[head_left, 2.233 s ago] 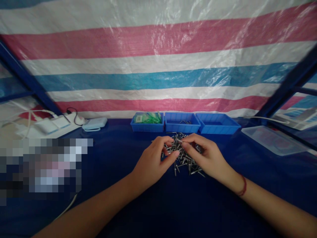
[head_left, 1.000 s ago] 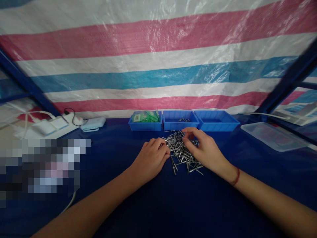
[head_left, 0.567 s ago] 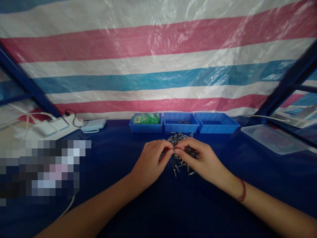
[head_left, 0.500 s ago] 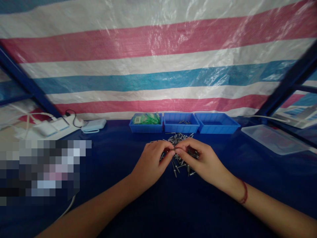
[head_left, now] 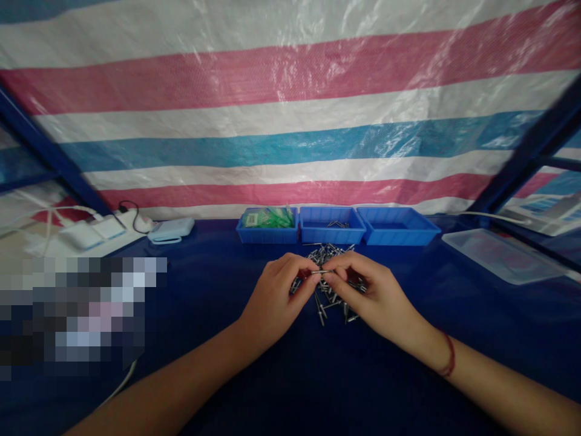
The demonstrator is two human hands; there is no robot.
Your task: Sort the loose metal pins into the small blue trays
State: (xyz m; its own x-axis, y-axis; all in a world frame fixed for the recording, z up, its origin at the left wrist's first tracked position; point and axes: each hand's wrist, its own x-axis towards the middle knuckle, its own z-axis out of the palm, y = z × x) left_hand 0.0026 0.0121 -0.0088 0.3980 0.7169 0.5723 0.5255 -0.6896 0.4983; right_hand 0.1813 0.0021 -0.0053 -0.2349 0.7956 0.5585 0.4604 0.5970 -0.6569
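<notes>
Between the fingertips of both hands lies a thin metal blind rivet [head_left: 321, 272], held level. My left hand [head_left: 280, 287] pinches its left end with thumb and forefinger. The right end is pinched by my right hand [head_left: 370, 292], which wears a dark red cord at the wrist. Directly beneath and behind the fingers spreads a loose pile of blind rivets [head_left: 327, 298], partly hidden by both hands.
Behind the pile stand three blue bins: one with green packets [head_left: 269, 217], a middle bin [head_left: 333, 235] with a few rivets, and a right bin [head_left: 399, 235]. A translucent lid [head_left: 503, 257] lies right. A power strip [head_left: 113, 242] and light-blue case [head_left: 171, 230] sit left.
The fingertips have parted slightly, and more of the rivet shows between them. Otherwise both hands stay over the same spot.
</notes>
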